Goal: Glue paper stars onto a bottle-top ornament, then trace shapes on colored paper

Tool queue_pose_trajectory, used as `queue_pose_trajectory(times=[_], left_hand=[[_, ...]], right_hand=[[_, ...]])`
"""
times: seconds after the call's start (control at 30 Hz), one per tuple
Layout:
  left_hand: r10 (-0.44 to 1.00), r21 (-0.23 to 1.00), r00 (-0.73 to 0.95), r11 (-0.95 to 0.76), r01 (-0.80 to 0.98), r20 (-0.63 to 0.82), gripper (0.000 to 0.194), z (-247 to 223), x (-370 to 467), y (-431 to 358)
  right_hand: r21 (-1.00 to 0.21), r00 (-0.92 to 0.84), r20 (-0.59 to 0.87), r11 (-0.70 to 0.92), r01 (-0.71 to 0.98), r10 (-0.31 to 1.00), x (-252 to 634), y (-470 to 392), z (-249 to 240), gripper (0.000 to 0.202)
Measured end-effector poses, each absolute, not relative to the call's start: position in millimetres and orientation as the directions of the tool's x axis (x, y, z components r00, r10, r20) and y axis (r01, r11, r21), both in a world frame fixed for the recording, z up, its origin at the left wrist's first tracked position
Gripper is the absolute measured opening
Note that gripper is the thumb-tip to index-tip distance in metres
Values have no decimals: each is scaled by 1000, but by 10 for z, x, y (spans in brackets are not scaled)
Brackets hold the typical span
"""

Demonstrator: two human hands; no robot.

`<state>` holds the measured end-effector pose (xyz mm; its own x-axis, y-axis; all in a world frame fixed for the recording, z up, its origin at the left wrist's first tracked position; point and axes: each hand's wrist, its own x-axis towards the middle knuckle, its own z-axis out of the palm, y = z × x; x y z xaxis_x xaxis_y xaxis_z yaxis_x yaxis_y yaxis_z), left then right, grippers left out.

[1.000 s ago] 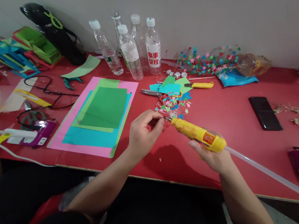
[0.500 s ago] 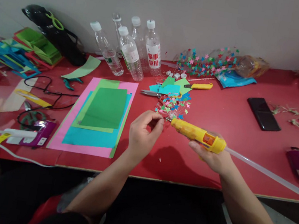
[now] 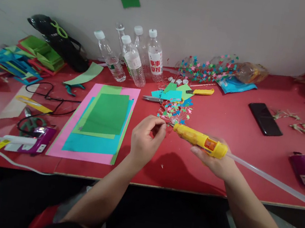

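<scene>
One glue gun (image 3: 192, 136), grasped by right fingers (image 3: 197, 152), points its nozzle (image 3: 170, 124) just beside pinched left fingers (image 3: 161, 134), contents unclear.

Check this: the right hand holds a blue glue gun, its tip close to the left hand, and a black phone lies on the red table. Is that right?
Not quite: the glue gun in the right hand is yellow, not blue, as the head view shows. Its tip is close to the left hand, and the black phone lies on the red table.
</scene>
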<state>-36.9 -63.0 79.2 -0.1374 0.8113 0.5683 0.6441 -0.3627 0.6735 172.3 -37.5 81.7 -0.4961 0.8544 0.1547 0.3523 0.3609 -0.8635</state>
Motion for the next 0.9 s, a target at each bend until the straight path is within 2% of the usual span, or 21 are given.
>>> queue_pose_trajectory(times=[0.17, 0.27, 0.37, 0.43, 0.6, 0.77, 0.83, 0.9], left_hand=[[722, 496, 16, -491, 716, 692, 10, 765, -407, -640], [732, 543, -3, -502, 673, 681, 10, 763, -427, -660], [822, 701, -98, -409, 585, 562, 8, 759, -438, -666], [879, 802, -145, -333, 495, 455, 7, 751, -437, -663], [983, 966, -95, -135, 221, 159, 9, 708, -403, -673], [996, 995, 2, 85, -49, -84, 11, 610, -362, -679], [987, 980, 47, 158, -124, -154, 12, 576, -361, -669], [973, 956, 90, 224, -190, -210, 12, 557, -369, -651]], right_hand=[[-781, -504, 227, 465, 417, 833, 1724, -384, 893, 30], [-721, -402, 298, 480, 499, 866, 1783, -301, 873, 28], [-620, -258, 398, 465, 632, 881, 1901, -66, 753, 18], [-478, -272, 399, 451, 754, 876, 1987, 145, 632, 10], [-250, -381, 83, 389, 887, 921, 2081, 555, 262, 37], [-160, -407, -12, 400, 902, 913, 2081, 651, 31, 42], [-120, -413, 7, 411, 904, 910, 2071, 620, 68, 42], [-124, -439, 86, 447, 886, 895, 2018, 535, 198, 37]])
